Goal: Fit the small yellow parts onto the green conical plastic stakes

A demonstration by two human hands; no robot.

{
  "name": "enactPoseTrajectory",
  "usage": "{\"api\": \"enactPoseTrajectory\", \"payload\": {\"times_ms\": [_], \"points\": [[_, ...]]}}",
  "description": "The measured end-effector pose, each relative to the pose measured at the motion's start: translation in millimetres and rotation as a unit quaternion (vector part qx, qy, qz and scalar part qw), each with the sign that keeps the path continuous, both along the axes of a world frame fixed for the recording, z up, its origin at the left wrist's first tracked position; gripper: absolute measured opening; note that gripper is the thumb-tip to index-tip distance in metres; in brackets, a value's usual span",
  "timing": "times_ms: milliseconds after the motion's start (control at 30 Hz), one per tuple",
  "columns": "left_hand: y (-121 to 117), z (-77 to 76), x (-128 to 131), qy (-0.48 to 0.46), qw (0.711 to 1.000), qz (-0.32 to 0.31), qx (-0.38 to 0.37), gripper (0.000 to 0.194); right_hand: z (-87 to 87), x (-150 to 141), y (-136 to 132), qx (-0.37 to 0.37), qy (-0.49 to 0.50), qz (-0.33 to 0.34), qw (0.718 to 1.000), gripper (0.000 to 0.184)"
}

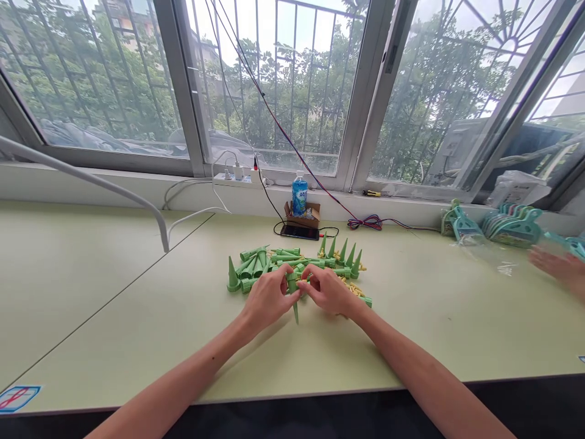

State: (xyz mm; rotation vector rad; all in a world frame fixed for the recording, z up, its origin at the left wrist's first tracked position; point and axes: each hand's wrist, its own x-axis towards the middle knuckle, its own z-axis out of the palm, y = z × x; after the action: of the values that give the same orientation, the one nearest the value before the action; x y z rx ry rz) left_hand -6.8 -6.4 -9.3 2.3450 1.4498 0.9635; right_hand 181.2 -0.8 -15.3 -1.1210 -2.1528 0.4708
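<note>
My left hand [269,297] is closed on a green plastic spike [296,312], its thin tip pointing down toward the front of the table. Close beside it, my right hand [329,290] pinches a small yellow piece [302,281] against the spike's side; the fingers partly cover it. Behind both hands lies a pile of green spikes [258,265], mostly on their sides. At the pile's right, several spikes [350,255] stand upright in a slanting row. Small yellow pieces [354,288] lie scattered next to my right wrist.
A blue pump bottle [300,196] stands in a cardboard box [311,221] behind a phone [299,232]. Coiled cable [365,222] lies near the sill. At right are teal plastic hangers [512,225] and another person's blurred hand [555,267]. A white tube [114,186] arches at left.
</note>
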Motion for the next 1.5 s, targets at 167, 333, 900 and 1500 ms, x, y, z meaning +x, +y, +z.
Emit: {"api": "enactPoseTrajectory", "payload": {"times_ms": [167,333,900,1500], "points": [[1.3,-0.8,0.5,0.002,1.000,-0.002,0.007,0.021,-1.0,-0.1,1.6,-0.006,0.003,0.003,1.000,0.009],[0.8,-2.0,0.1,0.001,1.000,-0.005,0.000,0.021,-4.4,0.2,4.0,0.004,0.000,0.009,1.000,0.016],[3.6,-6.0,-0.5,-0.010,1.000,-0.018,0.005,0.030,-7.9,-1.4,6.9,0.048,-0.042,-0.017,0.998,0.039],[2.7,-4.9,0.0,0.001,1.000,-0.009,0.006,0.026,-6.3,0.6,4.6,0.017,-0.006,0.005,1.000,0.019]]}}
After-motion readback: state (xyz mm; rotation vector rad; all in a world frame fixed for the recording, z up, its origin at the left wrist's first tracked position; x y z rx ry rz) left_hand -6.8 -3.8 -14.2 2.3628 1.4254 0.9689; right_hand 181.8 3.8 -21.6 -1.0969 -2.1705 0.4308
